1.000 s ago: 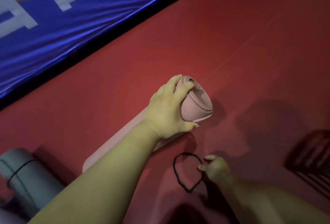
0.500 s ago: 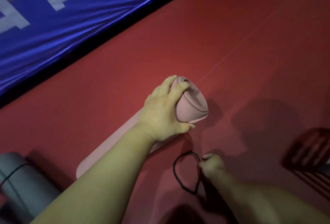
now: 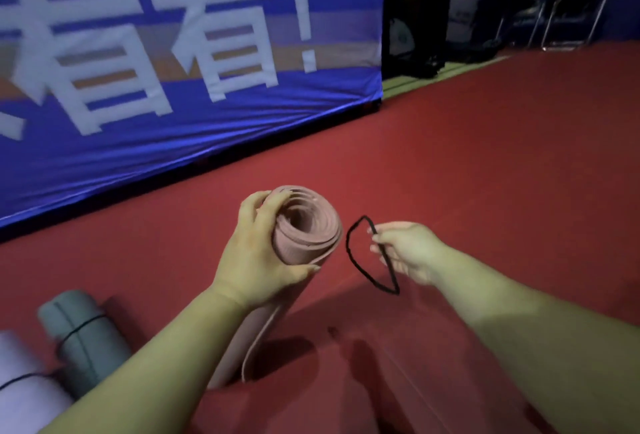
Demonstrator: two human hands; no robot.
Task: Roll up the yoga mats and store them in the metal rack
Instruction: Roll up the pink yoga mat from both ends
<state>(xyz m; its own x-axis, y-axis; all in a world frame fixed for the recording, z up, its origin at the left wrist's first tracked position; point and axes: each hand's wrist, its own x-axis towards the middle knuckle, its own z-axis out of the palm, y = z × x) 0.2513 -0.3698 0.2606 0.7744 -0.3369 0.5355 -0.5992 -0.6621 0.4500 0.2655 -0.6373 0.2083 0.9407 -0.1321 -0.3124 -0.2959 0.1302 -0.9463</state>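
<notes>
A rolled pink yoga mat (image 3: 304, 229) is tilted up off the red floor, its spiral end facing me. My left hand (image 3: 259, 253) grips that upper end, fingers over the top and thumb below. Just to its right my right hand (image 3: 405, 250) pinches a black elastic loop (image 3: 353, 253), which hangs open beside the mat's end without touching it. The mat's lower end rests on the floor behind my left forearm. The metal rack is not in view.
A rolled grey mat (image 3: 83, 340) with a black band lies at the lower left, beside a rolled pale mat (image 3: 20, 371). A blue banner (image 3: 173, 104) stands along the back. Metal chairs (image 3: 568, 14) stand at the far right.
My left hand has lifted the pink roll's end off the floor and turned it toward me. My right hand picked the black loop up from the floor. The view has tilted upward.
</notes>
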